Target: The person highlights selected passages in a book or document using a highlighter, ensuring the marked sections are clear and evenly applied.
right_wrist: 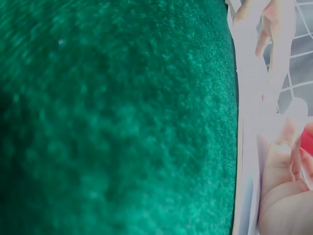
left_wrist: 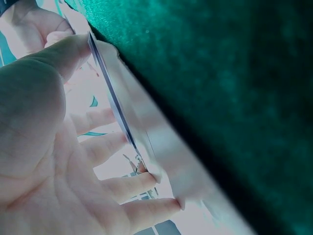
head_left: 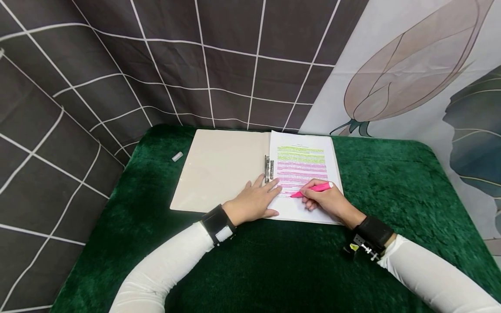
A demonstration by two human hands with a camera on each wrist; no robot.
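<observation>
A printed sheet [head_left: 307, 208] lies in an opened folder [head_left: 221, 169], under its metal clip [head_left: 269, 169]. Yellow-green strokes cover the upper lines of text and pink strokes run below them. In the head view my right hand [head_left: 328, 202] grips a pink highlighter [head_left: 318, 188], its tip at the lowest printed lines. The right wrist view shows part of the bright pink highlighter [right_wrist: 307, 141] beside the curled fingers. My left hand [head_left: 252, 203] rests with spread fingers across the sheet's left edge and the folder, just below the clip. Its fingers [left_wrist: 132, 188] look straight in the left wrist view.
Dark green plush cloth [head_left: 391, 182] covers the table. A small whitish block [head_left: 177, 156] lies left of the folder. Behind stand a dark grid-patterned curtain [head_left: 231, 74] and a white cloth with a flower print [head_left: 407, 74].
</observation>
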